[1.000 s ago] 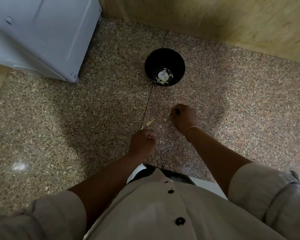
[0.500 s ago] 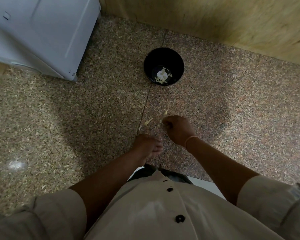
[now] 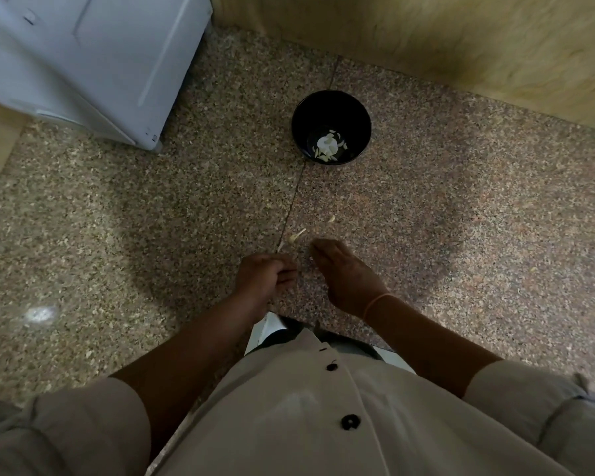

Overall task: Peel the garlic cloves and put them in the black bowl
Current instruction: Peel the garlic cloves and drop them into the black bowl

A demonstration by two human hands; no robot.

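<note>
Small pale garlic cloves (image 3: 293, 238), loose on speckled granite counter (image 3: 461, 235); more lie in round black bowl (image 3: 331, 127), well beyond. Light, firm, papery-skinned, likely slippery: pinch at tapered ends. Left hand (image 3: 267, 274) loosely curled, contents hidden; right hand (image 3: 344, 273) flat, fingertips (image 3: 318, 244) down near cloves, holding nothing visible.

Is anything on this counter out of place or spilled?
Yes, slightly. A few pale garlic scraps lie loose on the speckled counter, just beyond the left hand and right hand, apart from the black bowl, which holds the other garlic pieces. Whether they are skins or cloves is unclear.
</note>
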